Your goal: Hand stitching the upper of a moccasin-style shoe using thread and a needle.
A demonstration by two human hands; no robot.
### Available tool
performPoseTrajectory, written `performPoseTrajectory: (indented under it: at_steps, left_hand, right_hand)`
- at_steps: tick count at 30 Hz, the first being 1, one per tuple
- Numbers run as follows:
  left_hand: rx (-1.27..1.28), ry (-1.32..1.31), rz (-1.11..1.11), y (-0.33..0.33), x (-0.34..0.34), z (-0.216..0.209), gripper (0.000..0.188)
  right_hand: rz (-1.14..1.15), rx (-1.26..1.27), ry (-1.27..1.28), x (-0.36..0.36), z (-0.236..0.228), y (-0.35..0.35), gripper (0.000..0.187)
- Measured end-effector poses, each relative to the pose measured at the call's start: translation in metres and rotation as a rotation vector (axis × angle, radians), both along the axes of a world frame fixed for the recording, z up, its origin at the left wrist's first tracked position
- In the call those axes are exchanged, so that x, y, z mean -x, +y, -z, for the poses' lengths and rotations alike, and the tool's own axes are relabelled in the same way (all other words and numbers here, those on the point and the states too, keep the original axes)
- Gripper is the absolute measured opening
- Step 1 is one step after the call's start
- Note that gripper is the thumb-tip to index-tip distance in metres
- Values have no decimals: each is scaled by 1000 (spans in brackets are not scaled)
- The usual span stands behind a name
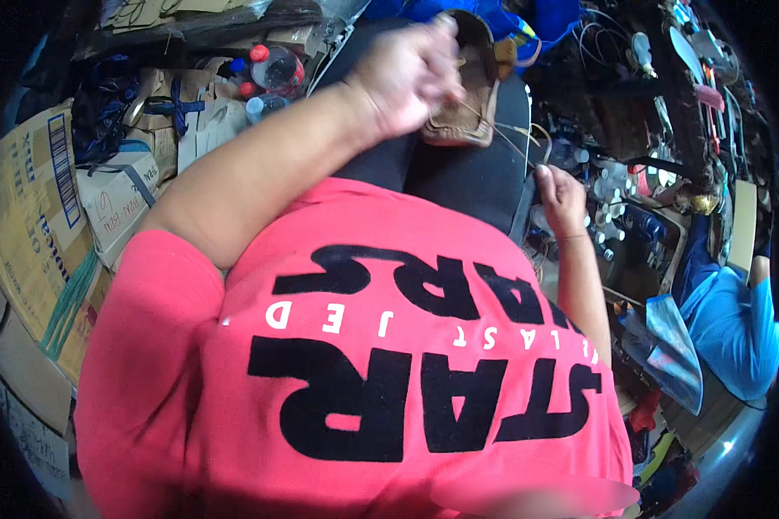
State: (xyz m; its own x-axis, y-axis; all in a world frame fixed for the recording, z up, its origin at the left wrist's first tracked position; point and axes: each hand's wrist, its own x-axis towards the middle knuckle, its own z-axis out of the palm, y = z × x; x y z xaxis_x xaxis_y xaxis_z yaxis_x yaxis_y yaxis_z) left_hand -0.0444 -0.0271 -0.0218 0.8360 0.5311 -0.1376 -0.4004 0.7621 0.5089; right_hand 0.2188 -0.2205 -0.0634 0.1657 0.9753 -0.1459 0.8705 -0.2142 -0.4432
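Observation:
A worn brown shoe [479, 121] rests on my dark-clothed lap, its opening facing up. My left hand [415, 78] is closed at the shoe's left side, with the fingers slightly smeared by motion. What it grips, if anything, is hidden. From the shoe a thin tan thread [512, 145] runs down to the right. My right hand [563, 197] pinches the thread between thumb and finger beside my right thigh, apart from the shoe. A loose loop of the same pale strand curls just above the right fingertips.
Cardboard boxes [39, 216] and red-capped plastic bottles [279, 69] crowd the left side. A blue plastic bag [556, 19] lies beyond the shoe. Several small bottles [610, 195] and cluttered tools stand to the right. Another person in a blue shirt [736, 333] is at the far right.

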Motion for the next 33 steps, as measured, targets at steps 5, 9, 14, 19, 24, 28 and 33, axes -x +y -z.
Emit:
performPoseTrajectory:
  at_steps: [5,9,14,19,24,28,33]
  left_hand:
    - [53,213,-95,4,21,-10,38]
    - [-869,699,80,29,60,-38,31]
    - [-937,784,-317,49,119,-42,34]
    - [-1569,856,-352,19,78,-43,36]
    - [-1898,885,92,-45,12,-27,36]
    - [-1962,866,13,-52,18,-9,29]
    - [-1897,836,27,-50,25,-7,27]
  right_hand:
    - [-11,-50,-52,0,5,-9,38]
    - [447,88,988,-24,30,-30,41]
    - [991,-87,1197,-47,13,-29,57]
    - [503,-222,554,-45,-11,20,43]
    - [52,-110,624,32,-58,86,40]
    - [59,30,129,68,-73,110,39]
    - [108,81,335,73,-62,105,32]
